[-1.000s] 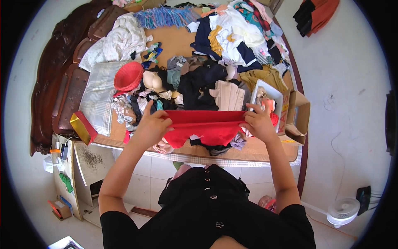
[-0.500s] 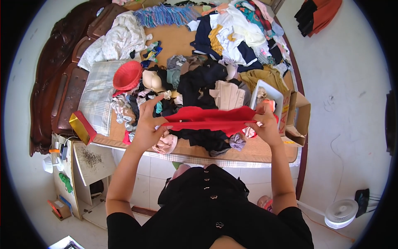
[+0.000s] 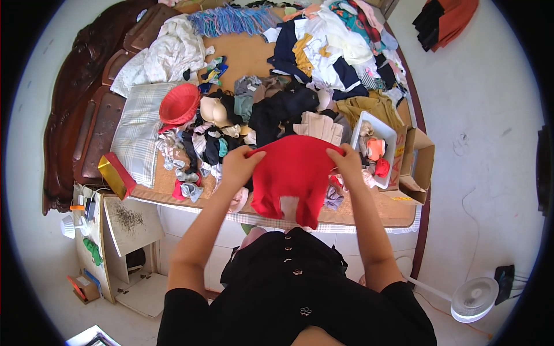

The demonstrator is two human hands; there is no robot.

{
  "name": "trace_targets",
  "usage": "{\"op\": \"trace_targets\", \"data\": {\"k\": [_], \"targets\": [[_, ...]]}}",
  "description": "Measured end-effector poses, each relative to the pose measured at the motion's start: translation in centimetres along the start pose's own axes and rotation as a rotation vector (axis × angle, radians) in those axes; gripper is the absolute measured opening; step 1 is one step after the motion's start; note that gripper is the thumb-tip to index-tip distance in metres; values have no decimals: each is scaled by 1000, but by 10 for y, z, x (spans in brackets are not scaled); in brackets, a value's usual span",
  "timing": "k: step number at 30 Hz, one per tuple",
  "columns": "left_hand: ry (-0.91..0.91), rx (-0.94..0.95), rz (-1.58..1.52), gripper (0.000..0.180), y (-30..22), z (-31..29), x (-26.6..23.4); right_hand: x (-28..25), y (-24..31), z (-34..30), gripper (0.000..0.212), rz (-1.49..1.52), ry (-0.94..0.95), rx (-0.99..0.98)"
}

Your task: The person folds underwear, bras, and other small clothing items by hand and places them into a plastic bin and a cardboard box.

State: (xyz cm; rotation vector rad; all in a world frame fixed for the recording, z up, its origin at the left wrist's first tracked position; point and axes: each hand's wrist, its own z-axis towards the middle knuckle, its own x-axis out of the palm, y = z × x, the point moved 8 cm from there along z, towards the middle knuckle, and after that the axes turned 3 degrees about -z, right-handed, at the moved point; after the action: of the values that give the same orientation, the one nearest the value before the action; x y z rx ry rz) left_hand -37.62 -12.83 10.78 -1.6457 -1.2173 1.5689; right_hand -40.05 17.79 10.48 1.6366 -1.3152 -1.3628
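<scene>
A pair of red underpants (image 3: 297,167) hangs spread out in front of me, with two short legs pointing down and a whitish patch between them. My left hand (image 3: 240,167) pinches the upper left corner, and my right hand (image 3: 348,164) the upper right corner. Behind the underpants lie black clothes (image 3: 277,118) and a beige ribbed garment (image 3: 320,128). Near my left hand is a heap of small clothes (image 3: 199,144), with a beige bra (image 3: 214,111) at its far side. Beside my right hand stands a white plastic bin (image 3: 390,151) holding several rolled pieces.
A red basket (image 3: 178,104) sits on the bed by a plaid pillow (image 3: 138,127). An open cardboard box (image 3: 424,150) stands at the bed's right edge. Large clothes piles (image 3: 340,52) lie at the back. A wooden cabinet (image 3: 130,225) is at left, a white fan (image 3: 474,299) at right.
The red underpants went from a narrow stretched band to hanging open, full face. My hands have come closer together, the left one moving right.
</scene>
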Motion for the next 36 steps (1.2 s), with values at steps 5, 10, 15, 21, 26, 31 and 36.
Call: {"op": "trace_targets", "data": {"k": [5,10,15,21,26,31,36], "targets": [[123,335,-206,31,-56,-37,57,79,17,-40,16,330,294,-7],[142,509,-74,39,-89,-58,56,72,27,-46,18,250,409,-219],[168,385,-207,34,-78,-52,53,36,110,-88,16,-282,123,-688],[336,404,-299,37,-97,-63,53,35,134,-90,48,-519,168,-907],[207,635,-189,37,-104,-67,40,53,60,-65,34,-808,504,-324],[188,528,-278,38,-94,-84,56,49,31,-54,26,196,330,-10],[168,704,-183,61,-112,-105,60,56,20,-64,37,728,354,181]]}}
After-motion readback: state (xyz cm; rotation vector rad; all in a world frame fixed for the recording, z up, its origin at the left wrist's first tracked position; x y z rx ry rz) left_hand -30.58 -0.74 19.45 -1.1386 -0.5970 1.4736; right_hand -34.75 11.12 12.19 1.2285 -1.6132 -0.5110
